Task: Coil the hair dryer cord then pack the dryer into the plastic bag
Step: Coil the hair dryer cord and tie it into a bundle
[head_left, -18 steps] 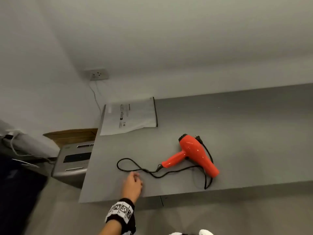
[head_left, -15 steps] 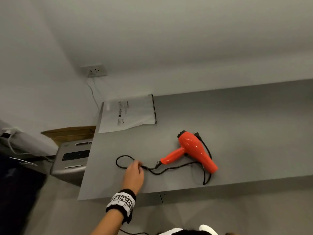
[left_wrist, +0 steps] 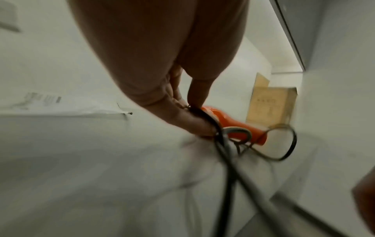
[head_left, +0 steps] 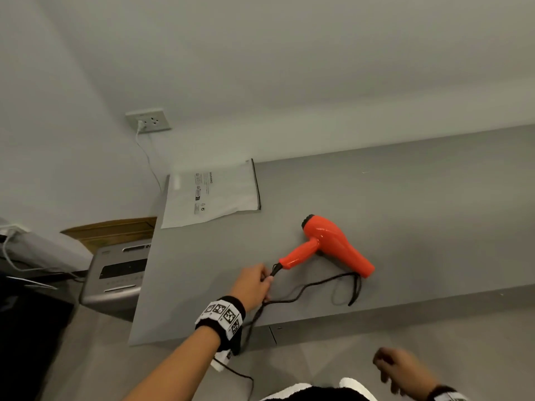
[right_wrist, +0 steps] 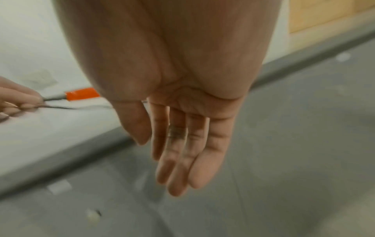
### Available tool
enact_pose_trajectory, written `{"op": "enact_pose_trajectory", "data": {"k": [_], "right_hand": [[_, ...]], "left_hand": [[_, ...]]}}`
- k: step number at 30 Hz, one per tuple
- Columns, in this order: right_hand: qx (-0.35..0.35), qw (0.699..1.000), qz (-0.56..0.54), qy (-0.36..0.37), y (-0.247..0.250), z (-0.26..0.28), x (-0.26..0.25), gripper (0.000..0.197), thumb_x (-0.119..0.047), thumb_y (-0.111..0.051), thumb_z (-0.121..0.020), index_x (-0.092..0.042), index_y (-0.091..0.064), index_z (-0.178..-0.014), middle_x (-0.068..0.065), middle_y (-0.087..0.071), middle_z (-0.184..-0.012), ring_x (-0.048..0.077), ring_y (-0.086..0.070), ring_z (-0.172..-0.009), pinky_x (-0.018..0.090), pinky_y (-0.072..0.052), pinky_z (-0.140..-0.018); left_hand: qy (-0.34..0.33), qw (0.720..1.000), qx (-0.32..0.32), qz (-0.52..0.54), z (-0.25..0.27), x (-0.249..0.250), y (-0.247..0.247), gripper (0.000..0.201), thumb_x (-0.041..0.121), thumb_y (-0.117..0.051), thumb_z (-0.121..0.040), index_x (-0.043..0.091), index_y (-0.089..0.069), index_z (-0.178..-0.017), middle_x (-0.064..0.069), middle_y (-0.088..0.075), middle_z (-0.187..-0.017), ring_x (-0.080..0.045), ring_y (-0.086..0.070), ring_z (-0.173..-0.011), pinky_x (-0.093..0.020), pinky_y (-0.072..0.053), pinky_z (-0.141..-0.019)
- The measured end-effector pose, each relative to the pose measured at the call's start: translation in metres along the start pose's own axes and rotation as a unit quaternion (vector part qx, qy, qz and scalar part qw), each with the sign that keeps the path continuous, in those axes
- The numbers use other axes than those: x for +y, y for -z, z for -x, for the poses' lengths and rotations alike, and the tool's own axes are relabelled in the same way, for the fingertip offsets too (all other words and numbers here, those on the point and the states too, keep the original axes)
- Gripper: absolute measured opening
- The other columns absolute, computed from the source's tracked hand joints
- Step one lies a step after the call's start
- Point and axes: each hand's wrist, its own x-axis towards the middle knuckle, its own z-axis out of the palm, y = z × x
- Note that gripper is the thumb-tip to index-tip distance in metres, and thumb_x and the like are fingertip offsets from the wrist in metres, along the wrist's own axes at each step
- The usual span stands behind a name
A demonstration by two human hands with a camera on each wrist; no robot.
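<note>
Hair dryer [head_left: 333, 244], orange, lay on its side on the grey tabletop [head_left: 434, 215], just beyond and to the right of the left grip [head_left: 252, 285], with its handle pointing back toward that grip. The left grip pinched the black cord [head_left: 315, 286] right where it left the handle, thumb and fingers curled round it, probably to anchor 1 end so loops could be gathered from there. From the grip the cord ran rightward in a loose bend under the nozzle, and another stretch trailed back past the wrist over the tabletop edge. The right grip [head_left: 404, 369] hovered off the tabletop, fingers relaxed and holding nothing, seemingly free to feed slack. The plastic bag [head_left: 214, 195] lay flat well beyond the left grip, untouched.
</note>
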Motion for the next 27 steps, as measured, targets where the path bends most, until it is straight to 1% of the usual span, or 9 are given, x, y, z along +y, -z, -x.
{"op": "enact_pose_trajectory", "data": {"k": [3,6,9,12,15,18,21,23,27], "right_hand": [[0.077,0.990,-0.041,0.111,0.038,0.013,-0.056,0.014,-0.014,-0.061,-0.094,-0.017,-0.066,-0.081,0.005,-0.072,-0.072,0.014,-0.067,-0.054,0.019,-0.048,-0.050],[0.156,0.953,-0.093,0.242,0.069,0.030,-0.129,0.015,-0.016,-0.063,-0.095,-0.021,-0.068,-0.082,-0.001,-0.070,-0.073,0.008,-0.064,-0.066,0.025,-0.051,-0.064],[0.246,0.911,-0.110,0.313,0.079,0.034,-0.186,0.009,-0.020,-0.064,-0.094,-0.020,-0.071,-0.089,-0.008,-0.068,-0.086,0.007,-0.062,-0.080,0.018,-0.049,-0.072],[0.296,0.901,-0.104,0.301,0.077,0.036,-0.217,0.014,-0.028,-0.064,-0.094,-0.021,-0.067,-0.106,-0.010,-0.065,-0.094,0.000,-0.061,-0.083,0.015,-0.048,-0.074],[0.290,0.886,-0.243,0.269,0.077,0.035,-0.227,0.040,-0.023,-0.072,-0.089,-0.027,-0.048,-0.120,-0.011,-0.060,-0.093,-0.010,-0.062,-0.078,0.005,-0.046,-0.067],[0.297,0.895,-0.216,0.254,0.076,0.024,-0.223,0.055,-0.020,-0.074,-0.083,-0.027,-0.044,-0.128,-0.008,-0.058,-0.100,-0.002,-0.062,-0.083,0.010,-0.047,-0.073],[0.259,0.922,-0.135,0.254,0.079,0.016,-0.219,0.030,-0.016,-0.062,-0.086,-0.023,-0.062,-0.115,-0.008,-0.069,-0.081,0.007,-0.063,-0.071,0.021,-0.047,-0.070],[0.251,0.925,-0.124,0.255,0.087,0.015,-0.218,0.025,-0.010,-0.057,-0.083,-0.020,-0.073,-0.100,-0.006,-0.073,-0.080,0.009,-0.064,-0.071,0.020,-0.047,-0.071],[0.181,0.927,-0.196,0.266,0.106,0.023,-0.230,0.013,-0.019,-0.064,-0.087,-0.021,-0.075,-0.094,-0.002,-0.071,-0.076,0.005,-0.060,-0.069,0.019,-0.047,-0.070]], "left_hand": [[0.003,0.965,0.003,0.261,0.020,0.035,0.006,0.016,-0.001,-0.048,-0.101,0.012,-0.051,-0.111,-0.017,-0.058,-0.080,-0.025,-0.065,-0.056,-0.042,-0.061,-0.056],[-0.020,0.934,0.000,0.358,0.034,0.074,0.006,0.018,-0.003,-0.044,-0.103,0.002,-0.056,-0.115,-0.019,-0.055,-0.084,-0.024,-0.068,-0.060,-0.037,-0.062,-0.060],[-0.039,0.915,0.004,0.401,0.038,0.105,0.005,0.022,-0.001,-0.044,-0.104,-0.004,-0.065,-0.111,-0.020,-0.063,-0.085,-0.020,-0.071,-0.068,-0.038,-0.063,-0.068],[-0.059,0.907,0.030,0.416,0.038,0.121,0.012,0.029,0.002,-0.044,-0.105,0.004,-0.072,-0.111,-0.013,-0.075,-0.095,-0.020,-0.075,-0.083,-0.032,-0.062,-0.069],[-0.068,0.897,0.049,0.434,0.036,0.125,0.020,0.031,0.003,-0.043,-0.106,0.007,-0.072,-0.117,-0.013,-0.073,-0.094,-0.027,-0.074,-0.088,-0.034,-0.062,-0.075],[-0.078,0.890,0.085,0.441,0.034,0.124,0.025,0.032,-0.002,-0.043,-0.105,0.006,-0.071,-0.117,-0.019,-0.073,-0.096,-0.029,-0.072,-0.090,-0.035,-0.061,-0.081],[-0.099,0.906,0.129,0.390,0.031,0.121,0.036,0.034,-0.008,-0.051,-0.098,0.014,-0.074,-0.112,-0.014,-0.077,-0.100,-0.024,-0.075,-0.095,-0.034,-0.060,-0.088],[-0.105,0.925,0.149,0.333,0.029,0.118,0.046,0.033,-0.007,-0.060,-0.092,0.017,-0.074,-0.111,-0.006,-0.079,-0.096,-0.020,-0.076,-0.093,-0.033,-0.059,-0.087],[-0.107,0.944,0.178,0.256,0.031,0.120,0.062,0.022,0.007,-0.071,-0.086,0.022,-0.078,-0.102,0.000,-0.080,-0.083,-0.010,-0.075,-0.080,-0.022,-0.056,-0.078]]}}
